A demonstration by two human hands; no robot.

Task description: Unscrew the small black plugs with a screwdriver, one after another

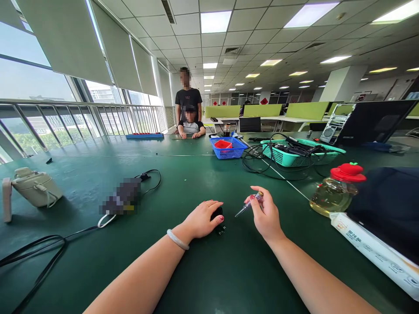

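Observation:
My left hand (203, 219), with a pale bangle at its wrist, is closed around a small black object (216, 213) on the green table. Small shiny metal bits show at that object's near end; the palm and fingers cover much of it, so its kind is unclear. To the right, my right hand (266, 214) grips a screwdriver (251, 204) with a clear handle between thumb and fingers. Its thin metal tip slants down to the left, towards the black object and apart from it.
A red-lidded bottle (334, 196) and a white packet (373, 250) lie at right. Farther back are a blue basket (229, 152) and a teal basket (284, 160) with black cables. A beige flask (37, 187) lies at left. Two people are beyond the table.

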